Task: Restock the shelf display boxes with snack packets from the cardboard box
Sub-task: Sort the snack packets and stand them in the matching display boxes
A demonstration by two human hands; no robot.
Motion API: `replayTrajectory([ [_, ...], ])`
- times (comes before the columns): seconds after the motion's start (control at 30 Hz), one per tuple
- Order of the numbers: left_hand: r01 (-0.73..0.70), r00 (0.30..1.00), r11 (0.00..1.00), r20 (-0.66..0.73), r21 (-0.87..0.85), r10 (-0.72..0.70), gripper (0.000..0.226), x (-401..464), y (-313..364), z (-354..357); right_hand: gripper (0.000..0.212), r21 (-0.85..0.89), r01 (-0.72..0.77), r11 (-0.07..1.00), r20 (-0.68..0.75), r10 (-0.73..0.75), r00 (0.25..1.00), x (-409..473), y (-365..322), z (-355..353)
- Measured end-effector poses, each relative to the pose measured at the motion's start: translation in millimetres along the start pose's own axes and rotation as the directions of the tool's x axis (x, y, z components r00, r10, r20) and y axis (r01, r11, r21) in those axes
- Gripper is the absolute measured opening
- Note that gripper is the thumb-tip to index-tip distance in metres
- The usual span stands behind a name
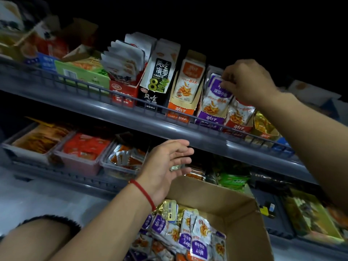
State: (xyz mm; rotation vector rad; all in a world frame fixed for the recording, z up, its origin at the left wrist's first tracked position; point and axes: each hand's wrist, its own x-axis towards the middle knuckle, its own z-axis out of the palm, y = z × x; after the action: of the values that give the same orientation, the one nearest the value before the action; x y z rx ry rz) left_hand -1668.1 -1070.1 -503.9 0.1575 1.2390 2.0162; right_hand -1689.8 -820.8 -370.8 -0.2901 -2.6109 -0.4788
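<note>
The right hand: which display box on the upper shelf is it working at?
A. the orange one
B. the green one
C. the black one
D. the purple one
D: the right hand pinches the top of a purple packet standing in the purple display box.

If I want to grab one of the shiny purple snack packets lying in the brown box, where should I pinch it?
Probably pinch the flat sealed top edge of a silver-and-purple foil snack packet in the brown cardboard box, coming from above through the open top. The packets lie overlapping, so an exposed edge is easiest. The open left hand hovers nearest.
</note>
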Motion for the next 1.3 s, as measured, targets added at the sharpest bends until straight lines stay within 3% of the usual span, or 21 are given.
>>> replayTrajectory([
  [0.2, -0.002, 1.0, 1.0, 0.01, 0.014, 0.001, 0.024, 0, 1, 1, 0.036, -0.109, 0.047, 0.993, -0.108, -0.059, 0.992, 1, 6, 10],
  [0.4, 0.009, 1.0, 0.998, -0.017, 0.067, -0.008, 0.021, 3, -3, -1, 0.031, -0.078, 0.047, 0.996, -0.206, -0.062, 0.977, -13, 10, 10],
  [0.63, 0.076, 0.994, 0.903, -0.098, 0.422, -0.038, 0.013, 10, -32, -1, 0.018, 0.071, 0.185, 0.98, -0.281, -0.158, 0.947, -97, -8, 0],
  [0.83, 0.135, 0.991, 0.719, -0.096, 0.681, -0.095, 0.015, 16, -73, 5, 0.019, 0.22, 0.213, 0.952, -0.083, -0.199, 0.976, -196, -13, 31],
  [0.97, 0.133, 0.98, 0.509, -0.037, 0.85, -0.195, 0.018, 32, -116, -3, 0.023, 0.318, 0.179, 0.931, 0.1, -0.22, 0.97, -248, -5, 58],
  [1.1, 0.045, 0.957, 0.211, 0.019, 0.977, -0.29, 0.017, 45, -160, -14, 0.02, 0.428, -0.023, 0.903, 0.417, -0.174, 0.892, -265, 6, 75],
  [1.2, -0.053, 0.94, 0.029, 0.06, 0.998, -0.337, 0.024, 53, -184, -14, 0.019, 0.484, -0.128, 0.865, 0.526, -0.171, 0.833, -264, 16, 82],
  [1.3, -0.153, 0.913, -0.058, 0.119, 0.986, -0.391, 0.032, 63, -209, -3, 0.021, 0.522, -0.219, 0.824, 0.575, -0.151, 0.804, -262, 25, 85],
])
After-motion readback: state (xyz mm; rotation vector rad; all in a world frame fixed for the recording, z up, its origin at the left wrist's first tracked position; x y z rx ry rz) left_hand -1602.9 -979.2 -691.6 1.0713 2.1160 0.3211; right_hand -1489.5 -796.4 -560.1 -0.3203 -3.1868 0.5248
